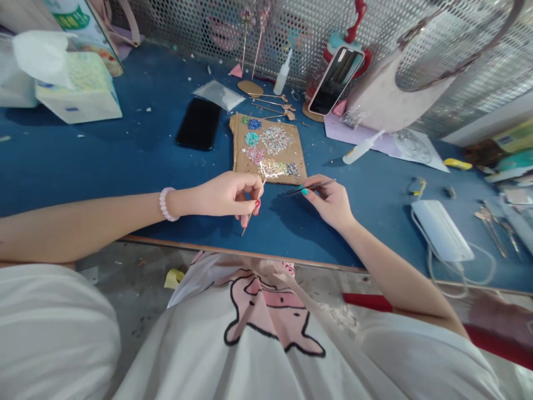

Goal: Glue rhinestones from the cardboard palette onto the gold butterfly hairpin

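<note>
My left hand (pixel 235 194) is closed, pinching a thin gold-coloured stick (pixel 249 220) that slants across its fingers. Its upper end is near the lower edge of a cardboard piece (pixel 291 133). Heaps of small gems (pixel 276 140) lie on that cardboard, sorted by colour: clear, blue, turquoise, pink, green and grey. To the right, a pair of dark tweezers (pixel 295 191) is held by my right hand (pixel 331 200), its tips pointing left toward the stick. Whether the tweezers grip anything is too small to tell.
Behind the cardboard lie several ornamented hairpins (pixel 272 105), a plastic bag (pixel 220 95) and a glue bottle (pixel 283 72). A black phone (pixel 199 123) is to the left. Another glue bottle (pixel 362 149) and a white power bank (pixel 442 230) with a cable lie right. A tissue box (pixel 83 100) stands far left.
</note>
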`<state>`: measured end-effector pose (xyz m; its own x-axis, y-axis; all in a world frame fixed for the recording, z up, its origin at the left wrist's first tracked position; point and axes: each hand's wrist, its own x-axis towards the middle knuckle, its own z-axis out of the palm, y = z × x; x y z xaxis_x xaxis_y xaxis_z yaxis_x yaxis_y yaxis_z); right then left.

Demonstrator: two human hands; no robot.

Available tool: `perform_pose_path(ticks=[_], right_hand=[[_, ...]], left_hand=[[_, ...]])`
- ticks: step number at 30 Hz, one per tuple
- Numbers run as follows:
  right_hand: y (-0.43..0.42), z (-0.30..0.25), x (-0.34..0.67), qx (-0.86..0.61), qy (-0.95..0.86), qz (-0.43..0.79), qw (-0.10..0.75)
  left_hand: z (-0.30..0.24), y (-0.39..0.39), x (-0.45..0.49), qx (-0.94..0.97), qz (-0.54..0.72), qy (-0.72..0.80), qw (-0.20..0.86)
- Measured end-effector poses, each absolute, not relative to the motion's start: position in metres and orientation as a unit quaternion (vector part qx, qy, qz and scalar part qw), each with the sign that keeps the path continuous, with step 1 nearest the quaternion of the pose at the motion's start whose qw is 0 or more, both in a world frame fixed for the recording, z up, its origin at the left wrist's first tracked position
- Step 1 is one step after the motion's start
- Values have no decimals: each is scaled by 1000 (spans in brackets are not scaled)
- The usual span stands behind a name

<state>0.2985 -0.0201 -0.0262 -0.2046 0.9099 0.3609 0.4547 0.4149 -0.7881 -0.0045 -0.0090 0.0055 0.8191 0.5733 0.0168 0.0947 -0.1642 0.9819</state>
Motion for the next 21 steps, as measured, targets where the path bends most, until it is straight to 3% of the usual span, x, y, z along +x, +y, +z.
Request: perform_pose_path(ticks=[21], right_hand=[[-24,-25,298,-453,-724,311,417]], left_hand=[[-2,-12,-4,744,232,179,601]])
